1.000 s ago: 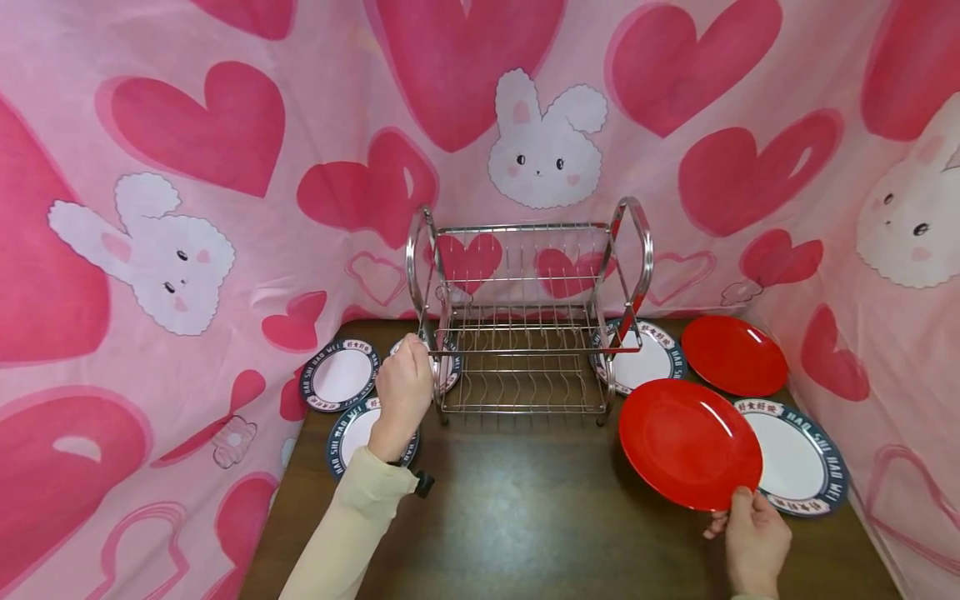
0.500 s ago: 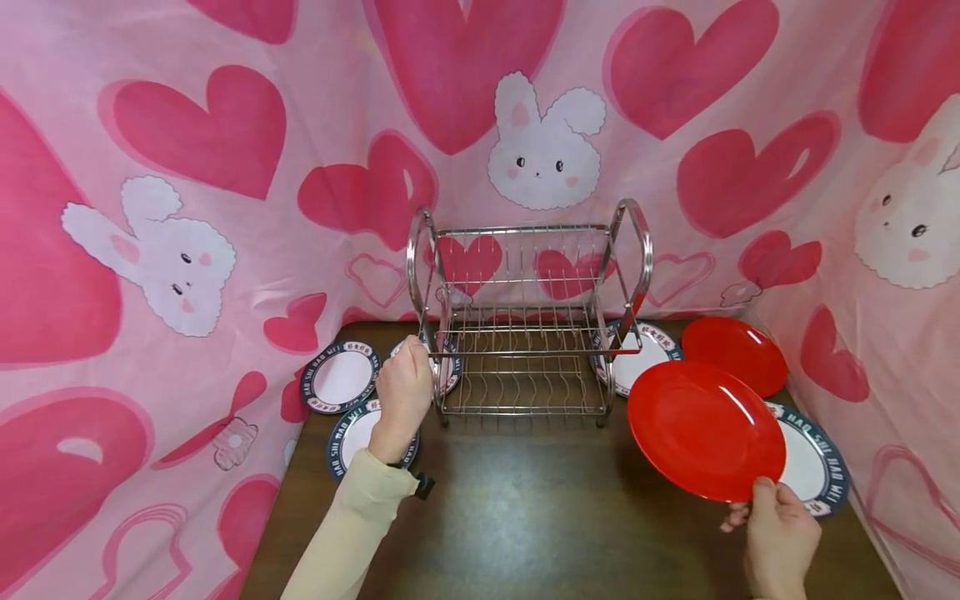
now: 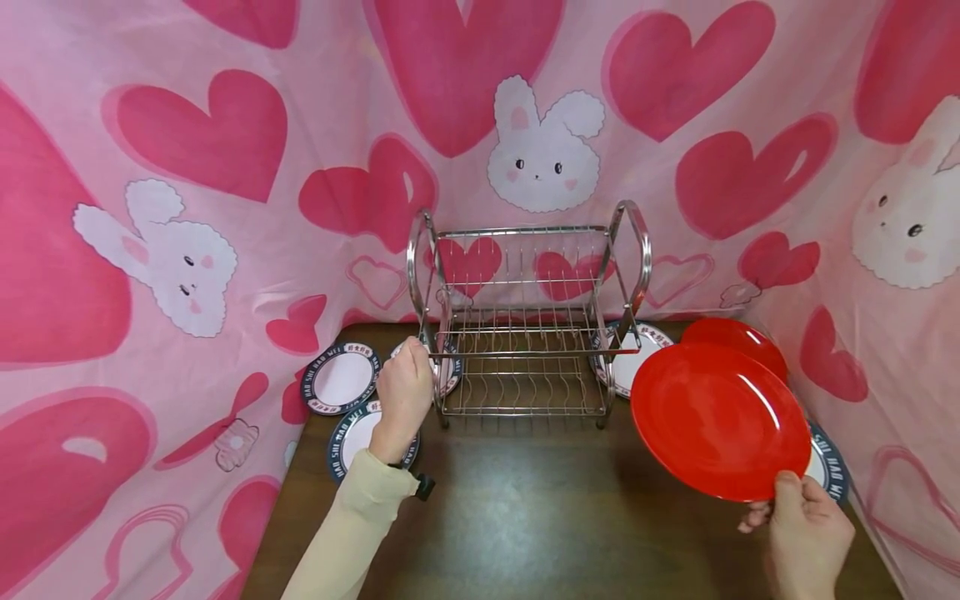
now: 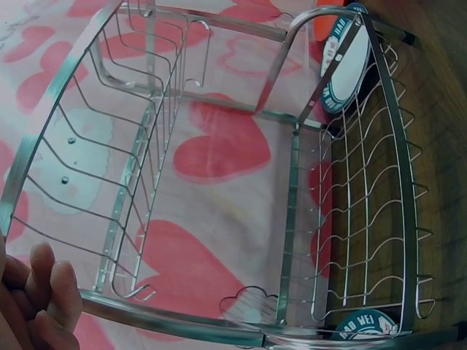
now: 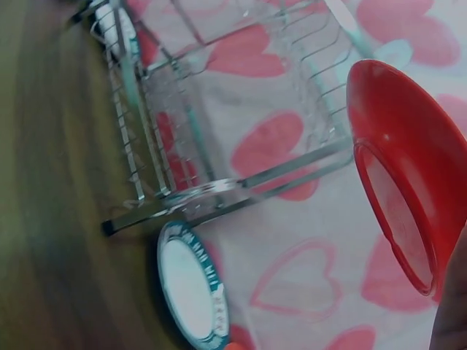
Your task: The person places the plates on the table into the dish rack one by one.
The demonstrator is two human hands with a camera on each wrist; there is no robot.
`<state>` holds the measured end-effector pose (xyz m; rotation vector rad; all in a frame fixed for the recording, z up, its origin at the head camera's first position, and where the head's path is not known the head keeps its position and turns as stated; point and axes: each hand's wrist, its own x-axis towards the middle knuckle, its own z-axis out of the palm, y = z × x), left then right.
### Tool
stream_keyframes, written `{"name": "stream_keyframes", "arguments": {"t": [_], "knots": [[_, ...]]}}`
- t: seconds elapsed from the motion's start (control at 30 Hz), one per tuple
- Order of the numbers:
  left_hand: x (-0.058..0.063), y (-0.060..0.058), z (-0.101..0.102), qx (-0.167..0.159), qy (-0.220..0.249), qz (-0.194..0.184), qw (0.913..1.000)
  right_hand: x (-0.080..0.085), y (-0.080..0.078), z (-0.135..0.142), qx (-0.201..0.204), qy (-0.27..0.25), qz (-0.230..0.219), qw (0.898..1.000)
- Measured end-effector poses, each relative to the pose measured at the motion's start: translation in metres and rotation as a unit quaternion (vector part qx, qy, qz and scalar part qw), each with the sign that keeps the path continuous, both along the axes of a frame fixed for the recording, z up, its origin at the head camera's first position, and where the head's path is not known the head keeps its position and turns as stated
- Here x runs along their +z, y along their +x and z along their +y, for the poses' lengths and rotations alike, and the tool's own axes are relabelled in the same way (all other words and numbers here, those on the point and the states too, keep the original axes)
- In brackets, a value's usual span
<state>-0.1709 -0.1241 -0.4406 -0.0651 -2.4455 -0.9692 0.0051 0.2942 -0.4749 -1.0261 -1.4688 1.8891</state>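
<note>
A two-tier metal dish rack (image 3: 525, 354) stands against the pink cloth at the table's back. My left hand (image 3: 405, 392) grips its upper front left corner; in the left wrist view the curled fingers (image 4: 55, 292) show beside the rail. Over at the right, my right hand (image 3: 810, 533) pinches a red plate (image 3: 716, 417) by its near right edge, thumb on top. The plate is raised and tilted, its underside with the foot ring facing the right wrist camera. No plate stands in the rack's slots.
Behind the held plate lies another red plate (image 3: 738, 333), partly hidden. White plates with dark lettered rims lie left of the rack (image 3: 341, 379), by its right foot (image 3: 637, 367) and under the held plate (image 3: 828, 467). The brown table (image 3: 510, 508) extends in front.
My right hand has carried the red plate rightward and up toward the camera, covering more of the plates behind it. The left hand keeps its grip on the rack.
</note>
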Motion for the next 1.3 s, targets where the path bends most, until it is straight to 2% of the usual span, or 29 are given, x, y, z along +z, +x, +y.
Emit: {"name": "stream_keyframes", "arguments": {"t": [0.23,0.47,0.6,0.73,1.13,1.3], "knots": [[0.000,0.000,0.000,0.012,-0.013,0.010,0.9998,0.019,0.006,-0.003,-0.010,-0.020,0.040,0.999],[0.000,0.000,0.000,0.007,-0.008,0.012,0.9999,0.032,0.006,-0.004,-0.018,-0.007,0.083,0.996],[-0.001,0.000,0.000,0.008,-0.012,0.010,0.9998,0.040,0.004,-0.003,-0.004,0.010,0.074,0.997],[-0.001,0.000,0.000,0.006,-0.011,0.007,0.9999,0.051,0.000,-0.002,0.018,0.025,0.084,0.996],[0.000,0.000,0.002,0.007,-0.009,0.001,0.9999,0.072,-0.010,-0.009,0.056,0.078,0.144,0.985],[0.001,0.000,0.001,0.007,-0.009,0.002,0.9999,0.078,-0.017,-0.012,0.074,0.124,0.141,0.979]]}}
